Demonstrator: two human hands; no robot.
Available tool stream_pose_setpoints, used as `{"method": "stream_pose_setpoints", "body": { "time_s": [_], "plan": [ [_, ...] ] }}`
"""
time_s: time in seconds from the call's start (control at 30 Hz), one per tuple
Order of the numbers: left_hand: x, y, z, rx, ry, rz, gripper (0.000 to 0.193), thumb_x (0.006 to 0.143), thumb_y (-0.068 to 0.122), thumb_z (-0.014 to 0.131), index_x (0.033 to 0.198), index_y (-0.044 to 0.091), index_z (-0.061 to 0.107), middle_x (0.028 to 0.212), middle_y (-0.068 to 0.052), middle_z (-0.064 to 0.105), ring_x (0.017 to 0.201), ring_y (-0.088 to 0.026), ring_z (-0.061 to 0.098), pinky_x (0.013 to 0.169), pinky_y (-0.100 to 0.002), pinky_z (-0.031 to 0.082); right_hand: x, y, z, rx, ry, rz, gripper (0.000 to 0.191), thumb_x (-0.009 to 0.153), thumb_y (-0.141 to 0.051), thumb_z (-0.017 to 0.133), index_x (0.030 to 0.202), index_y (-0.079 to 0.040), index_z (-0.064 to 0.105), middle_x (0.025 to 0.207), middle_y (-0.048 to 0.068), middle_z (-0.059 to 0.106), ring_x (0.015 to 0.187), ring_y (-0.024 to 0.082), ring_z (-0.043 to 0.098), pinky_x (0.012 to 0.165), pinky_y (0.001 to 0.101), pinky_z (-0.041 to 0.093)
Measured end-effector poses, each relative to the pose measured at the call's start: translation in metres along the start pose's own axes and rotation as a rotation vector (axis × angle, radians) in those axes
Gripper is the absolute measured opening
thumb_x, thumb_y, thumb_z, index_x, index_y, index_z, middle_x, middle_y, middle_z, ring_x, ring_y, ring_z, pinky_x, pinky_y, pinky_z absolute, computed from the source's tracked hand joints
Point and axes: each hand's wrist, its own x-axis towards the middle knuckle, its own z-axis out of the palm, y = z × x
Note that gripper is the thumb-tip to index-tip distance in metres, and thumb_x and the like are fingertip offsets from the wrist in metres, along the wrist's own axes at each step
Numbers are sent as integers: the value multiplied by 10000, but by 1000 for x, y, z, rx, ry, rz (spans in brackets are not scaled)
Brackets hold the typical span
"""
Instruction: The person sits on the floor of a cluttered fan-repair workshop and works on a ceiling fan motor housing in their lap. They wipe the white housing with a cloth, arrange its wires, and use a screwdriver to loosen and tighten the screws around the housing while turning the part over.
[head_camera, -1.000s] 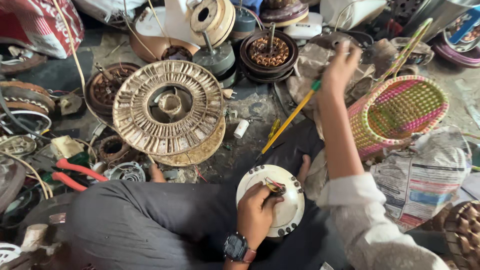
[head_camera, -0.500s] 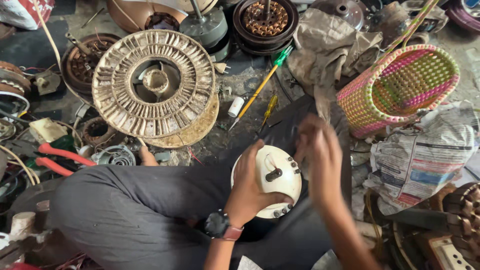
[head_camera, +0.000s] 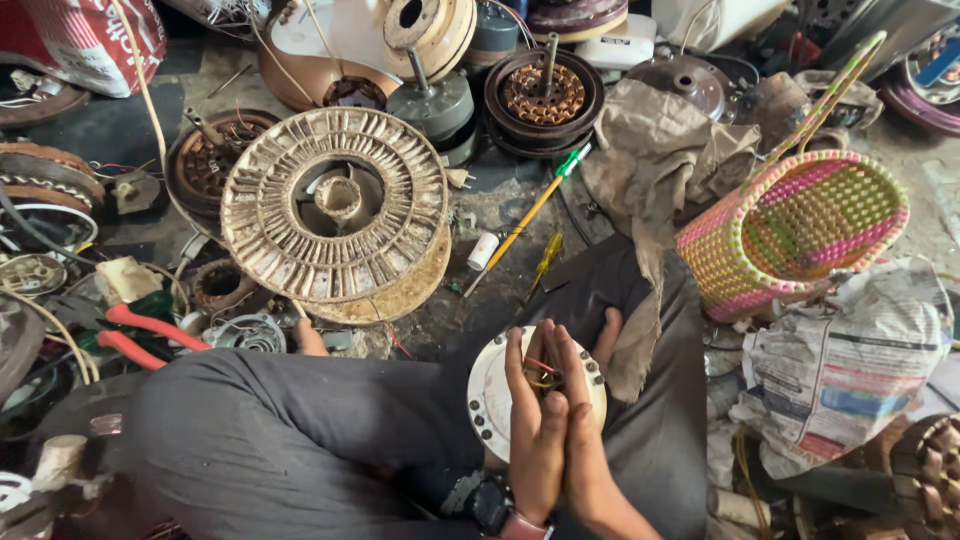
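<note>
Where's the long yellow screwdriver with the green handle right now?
In the head view, the yellow screwdriver lies slanted on the floor, upper centre, between the big round rotor and the crumpled brown cloth.

Grimy concrete floor. Lying on it: large slotted metal disc up-left of the hands; yellow screwdriver just above them; woven pink-green basket up-right; crumpled newspaper right; red-handled pliers far left.
</note>
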Motion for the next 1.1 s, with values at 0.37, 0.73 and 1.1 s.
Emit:
{"method": "stream_pose_setpoints", "body": {
  "time_s": [0.37, 0.73, 1.1],
  "plan": [
    [-49, 4, 16, 77, 64, 24, 1086, 955, 517, 661, 1626, -79, 49, 1709, -324, 241, 1614, -410, 256, 1269, -482, 229, 103, 24, -12, 577, -296, 232, 1004, 930, -789, 166, 1643, -84, 204, 1523, 266, 511, 1401, 300, 549, 1163, 397, 390],
    [-11, 8, 6, 422, 54, 68, 466, 887, 130, 791, 1285, 24, 572, 1215, -123, 659, 1120, -227, 659, 990, -363, 524, 106, -2, -64, 10, 332, 91, 352, 1072, -219, 466, 1315, 16, 563, 1157, 180, 734, 1027, 223, 724, 863, 312, 556],
    [14, 30, -29, 708, -228, 194, 598, 736, 65, 796, 1290, -12, 583, 1214, -138, 636, 1114, -316, 595, 988, -427, 453, 13, -10, -99, -114, 394, 152, 272, 1059, -123, 493, 1257, 36, 590, 1049, 127, 716, 926, 177, 714, 834, 294, 565]
  ]
}}
